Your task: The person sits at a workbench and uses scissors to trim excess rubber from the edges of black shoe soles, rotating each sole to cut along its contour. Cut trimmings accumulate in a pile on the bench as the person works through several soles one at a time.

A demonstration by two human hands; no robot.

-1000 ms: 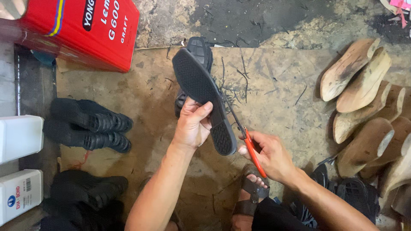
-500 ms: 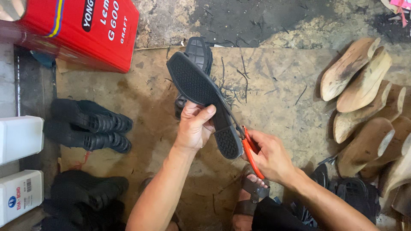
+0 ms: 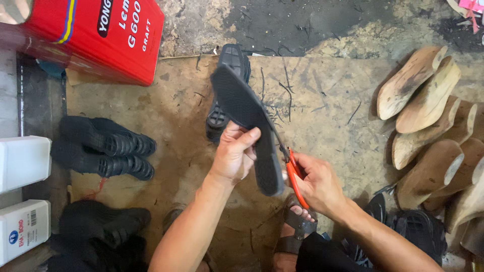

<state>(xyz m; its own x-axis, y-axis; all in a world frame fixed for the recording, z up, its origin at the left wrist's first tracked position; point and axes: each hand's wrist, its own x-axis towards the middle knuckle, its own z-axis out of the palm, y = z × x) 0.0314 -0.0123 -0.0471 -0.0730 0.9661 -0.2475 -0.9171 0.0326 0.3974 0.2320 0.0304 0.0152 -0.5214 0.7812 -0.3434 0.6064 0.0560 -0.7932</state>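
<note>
My left hand (image 3: 233, 156) grips a black rubber shoe sole (image 3: 241, 108) near its middle, holding it tilted above the floor with the textured side up. My right hand (image 3: 318, 184) holds orange-handled scissors (image 3: 294, 176), their blades set along the sole's right edge. Another black sole (image 3: 229, 63) lies on the brown board (image 3: 322, 116) right behind the held one. My sandalled foot (image 3: 297, 226) shows below the scissors.
Several wooden shoe lasts (image 3: 428, 126) are piled at the right. Black soles (image 3: 103, 148) lie in stacks at the left and lower left (image 3: 101, 226). A red tin (image 3: 91, 35) stands top left, two white containers (image 3: 22, 196) at the left edge. More black soles (image 3: 408, 226) sit lower right.
The sole has tipped slightly, its far end swinging left, and the scissors have moved a little along its right edge. Both hands keep their grip.
</note>
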